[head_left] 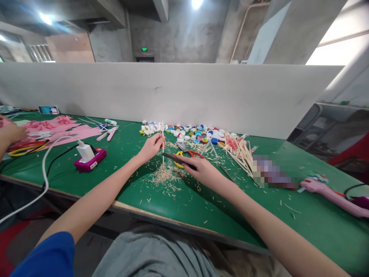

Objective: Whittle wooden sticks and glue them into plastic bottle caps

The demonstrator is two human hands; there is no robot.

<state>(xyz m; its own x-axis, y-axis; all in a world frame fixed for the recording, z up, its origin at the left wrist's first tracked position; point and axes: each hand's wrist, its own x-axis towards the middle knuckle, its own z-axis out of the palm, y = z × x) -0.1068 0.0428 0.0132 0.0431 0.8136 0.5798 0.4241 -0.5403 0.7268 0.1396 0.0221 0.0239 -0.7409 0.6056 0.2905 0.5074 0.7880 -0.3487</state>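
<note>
My left hand pinches a thin wooden stick, which stands upright with its lower end at a pile of wood shavings. In my right hand is a dark knife; its tip touches or nearly touches the stick, just below my left fingers. Whether the edge is cutting into the wood I cannot tell. Behind my right hand lie pliers with red handles and a yellow-handled tool, partly hidden by the knife and fingers.
Bottle caps line the white partition. Wooden sticks lie to the right, a glue gun farther right. At left are a purple power socket with cables, pink sheets and another person's hand. Shavings litter the green table.
</note>
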